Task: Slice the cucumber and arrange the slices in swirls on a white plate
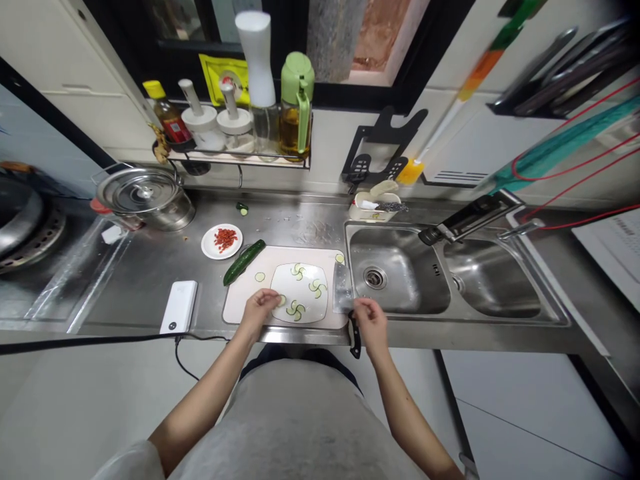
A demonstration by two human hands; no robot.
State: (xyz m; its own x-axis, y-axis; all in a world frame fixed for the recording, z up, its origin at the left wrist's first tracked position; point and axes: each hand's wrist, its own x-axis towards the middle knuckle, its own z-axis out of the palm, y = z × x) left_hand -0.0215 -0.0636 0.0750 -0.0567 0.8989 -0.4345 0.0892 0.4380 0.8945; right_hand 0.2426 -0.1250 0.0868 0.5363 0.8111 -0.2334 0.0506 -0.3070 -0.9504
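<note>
My left hand (261, 308) is over the left edge of a white square plate (307, 291), its fingertips pinching a thin cucumber slice (281, 301). Three curved-petal pinwheels of cut cucumber lie on the plate, one of them a cucumber pinwheel (317, 288) at the right side. The plate rests on a pale cutting board (245, 303). My right hand (371, 323) is closed beside the cleaver (342, 288), just right of its black handle; what its fingertips hold, if anything, is too small to make out. A cucumber (244, 263) and a round cucumber slice (260, 277) lie on the board's left part.
A small plate of red berries (221, 241) stands behind the board, near cucumber ends (243, 209). A white power bank (179, 307) with a cable lies left. The double sink (400, 267) is right. Behind are a lidded pot (145, 200) and a condiment shelf (240, 159).
</note>
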